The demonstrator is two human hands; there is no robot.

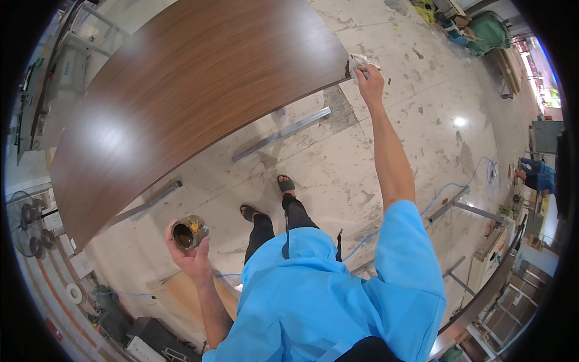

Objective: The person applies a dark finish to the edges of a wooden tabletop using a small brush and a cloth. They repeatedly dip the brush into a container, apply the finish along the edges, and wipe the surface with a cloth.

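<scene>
My left hand (pixel 195 260) is wrapped round a jar (pixel 192 231) with dark liquid inside and yellow-orange smears on its side. The jar's open mouth faces up, below the near edge of a large brown wood-grain board (pixel 217 72). At the board's right end, my right hand (pixel 371 85) pinches a crumpled whitish cloth (pixel 358 61) against the corner. A dark patch shows on the board edge beside the cloth. My fingers partly hide the cloth.
Metal bars (pixel 283 134) of a support show beneath the board. A blue hose (pixel 443 205) runs over the stained floor at right. A fan (pixel 24 223) stands at far left. Another person (pixel 538 175) is at far right, and a green bag (pixel 487 33) lies among items at upper right.
</scene>
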